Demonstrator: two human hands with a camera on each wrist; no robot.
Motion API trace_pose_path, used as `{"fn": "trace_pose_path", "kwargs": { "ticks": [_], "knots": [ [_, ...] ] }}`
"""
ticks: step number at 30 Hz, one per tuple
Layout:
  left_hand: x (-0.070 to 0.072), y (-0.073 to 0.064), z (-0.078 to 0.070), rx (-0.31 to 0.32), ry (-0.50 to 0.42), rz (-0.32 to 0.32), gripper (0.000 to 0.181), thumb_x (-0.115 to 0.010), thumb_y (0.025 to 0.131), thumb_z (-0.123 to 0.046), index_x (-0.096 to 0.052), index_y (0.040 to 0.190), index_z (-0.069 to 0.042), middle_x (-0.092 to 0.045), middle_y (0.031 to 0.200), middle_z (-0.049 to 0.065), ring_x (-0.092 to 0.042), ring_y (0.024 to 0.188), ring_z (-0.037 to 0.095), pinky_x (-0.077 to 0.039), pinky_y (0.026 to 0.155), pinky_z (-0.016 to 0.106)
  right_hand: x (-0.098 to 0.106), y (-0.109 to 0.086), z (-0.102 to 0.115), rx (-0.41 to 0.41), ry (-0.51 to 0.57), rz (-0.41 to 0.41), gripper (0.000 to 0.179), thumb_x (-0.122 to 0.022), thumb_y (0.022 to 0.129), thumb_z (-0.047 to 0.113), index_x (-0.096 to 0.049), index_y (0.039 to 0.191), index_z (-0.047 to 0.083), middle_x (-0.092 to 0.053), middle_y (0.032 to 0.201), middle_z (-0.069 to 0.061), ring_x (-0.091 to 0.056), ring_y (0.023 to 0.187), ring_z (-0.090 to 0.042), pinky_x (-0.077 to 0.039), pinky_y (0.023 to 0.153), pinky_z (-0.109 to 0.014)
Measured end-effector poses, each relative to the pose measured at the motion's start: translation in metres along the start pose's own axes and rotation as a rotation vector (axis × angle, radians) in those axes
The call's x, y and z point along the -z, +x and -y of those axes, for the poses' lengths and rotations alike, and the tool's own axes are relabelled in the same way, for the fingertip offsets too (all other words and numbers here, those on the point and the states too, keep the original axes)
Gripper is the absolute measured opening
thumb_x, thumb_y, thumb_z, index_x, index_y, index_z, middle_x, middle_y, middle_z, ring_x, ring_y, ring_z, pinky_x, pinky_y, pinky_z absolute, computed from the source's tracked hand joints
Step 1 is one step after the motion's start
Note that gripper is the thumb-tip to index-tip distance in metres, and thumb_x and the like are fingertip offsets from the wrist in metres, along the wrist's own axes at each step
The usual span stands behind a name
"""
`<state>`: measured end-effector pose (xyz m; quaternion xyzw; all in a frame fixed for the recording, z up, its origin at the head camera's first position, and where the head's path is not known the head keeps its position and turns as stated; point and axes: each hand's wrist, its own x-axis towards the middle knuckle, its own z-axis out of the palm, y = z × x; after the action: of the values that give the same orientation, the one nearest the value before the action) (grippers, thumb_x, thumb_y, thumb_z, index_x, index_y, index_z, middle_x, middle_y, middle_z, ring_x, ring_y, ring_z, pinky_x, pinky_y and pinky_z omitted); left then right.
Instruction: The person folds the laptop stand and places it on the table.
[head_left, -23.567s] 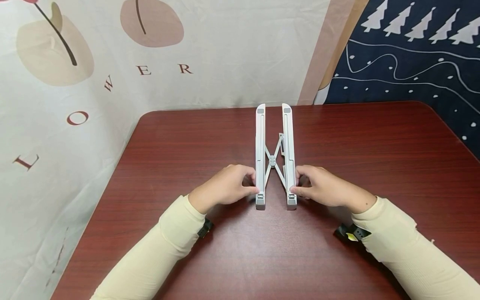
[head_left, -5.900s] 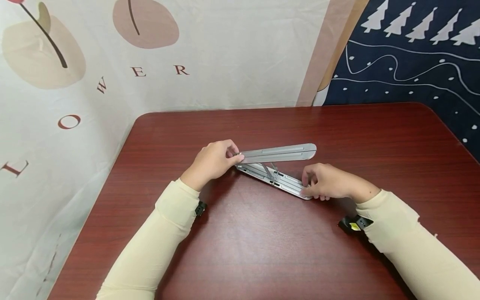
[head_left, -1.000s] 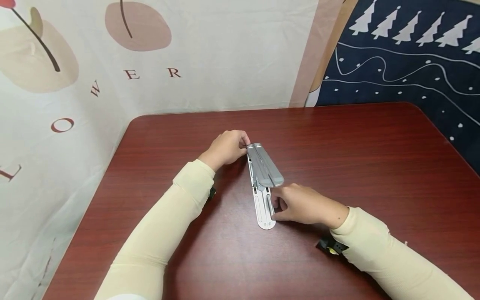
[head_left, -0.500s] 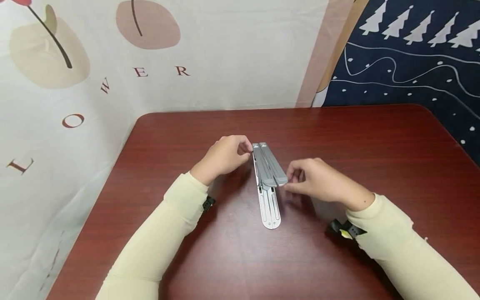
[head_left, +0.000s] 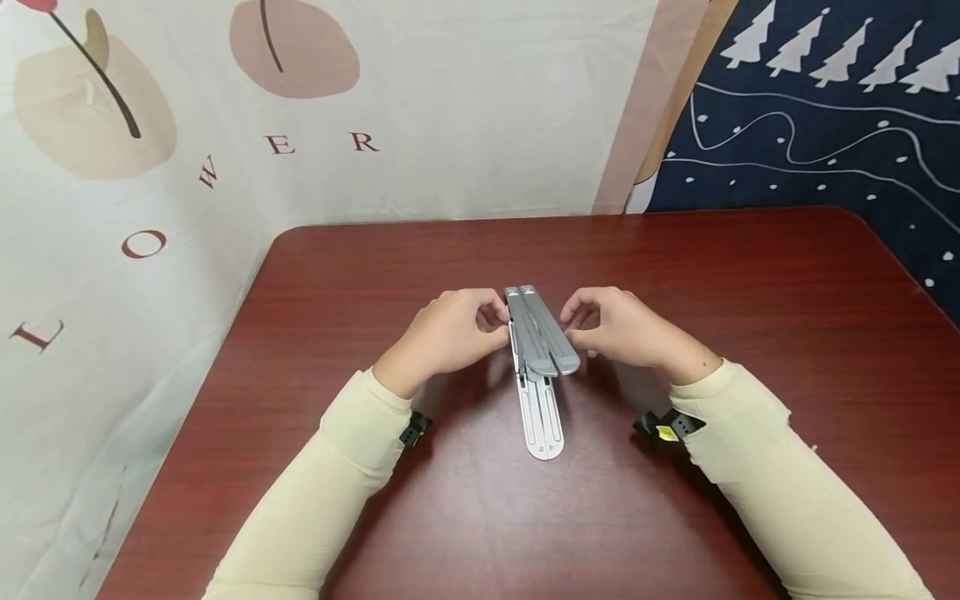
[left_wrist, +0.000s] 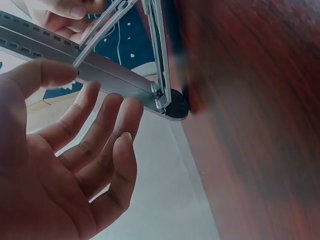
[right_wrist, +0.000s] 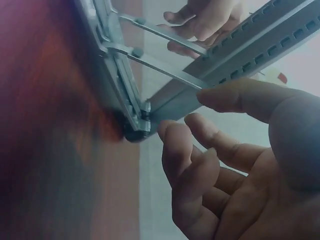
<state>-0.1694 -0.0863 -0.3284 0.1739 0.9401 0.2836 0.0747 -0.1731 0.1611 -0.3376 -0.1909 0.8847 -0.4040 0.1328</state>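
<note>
The fingers of the left hand [head_left: 453, 329] are loosely bent, grasping nothing, beside the stand's left edge; those of the right hand [head_left: 626, 325] are likewise slack and ungripping, beside its right edge. Whether any fingertip brushes the metal, I cannot tell.

Between the hands is the stand [head_left: 529, 329], silver-grey metal, partly unfolded. Two slim upper bars lie side by side with a narrow gap, raised over a pair of lower bars [head_left: 542, 421] that have rounded ends, long inset grooves and small screws. Thin struts [right_wrist: 170, 74] join upper and lower bars, and rows of slots [right_wrist: 272, 50] line the underside of the raised part. A dark pad [left_wrist: 177, 107] caps the hinged end.

The stand's long axis runs away from the person: hinge at the far end, rounded ends towards the person. The upper bars slope up from the hinge, their free ends showing right of the base.

It rests near the middle of the reddish-brown table [head_left: 487, 517]. Pale cream sleeves [head_left: 300, 500] cover both forearms. Behind hang a pale cloth [head_left: 465, 83] and a navy cloth [head_left: 825, 192] with white trees.
</note>
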Motion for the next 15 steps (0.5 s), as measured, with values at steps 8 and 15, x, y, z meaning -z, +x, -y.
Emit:
{"fn": "trace_pose_path", "kwargs": {
  "ticks": [8, 15],
  "knots": [
    [-0.0047, -0.0003, 0.0018, -0.003, -0.043, 0.053, 0.017, -0.074, 0.087, -0.033, -0.068, 0.096, -0.020, -0.072, 0.092, -0.009, -0.067, 0.084, 0.008, -0.052, 0.082, 0.033, -0.0072, 0.0010, -0.0020, -0.040, 0.098, 0.038, 0.017, -0.065, 0.089, 0.005, -0.068, 0.106, 0.001, -0.070, 0.092, -0.013, -0.061, 0.062, -0.023, -0.049, 0.051, -0.028],
    [-0.0078, 0.0028, 0.0024, -0.051, -0.116, 0.066, 0.013, -0.075, 0.088, -0.025, -0.072, 0.094, -0.015, -0.074, 0.088, -0.003, -0.069, 0.082, 0.011, -0.053, 0.080, 0.030, -0.0111, 0.0040, -0.0049, -0.037, 0.166, 0.004, 0.014, -0.066, 0.091, 0.006, -0.070, 0.103, 0.000, -0.071, 0.088, -0.012, -0.060, 0.059, -0.021, -0.048, 0.050, -0.028]
  ]
}}
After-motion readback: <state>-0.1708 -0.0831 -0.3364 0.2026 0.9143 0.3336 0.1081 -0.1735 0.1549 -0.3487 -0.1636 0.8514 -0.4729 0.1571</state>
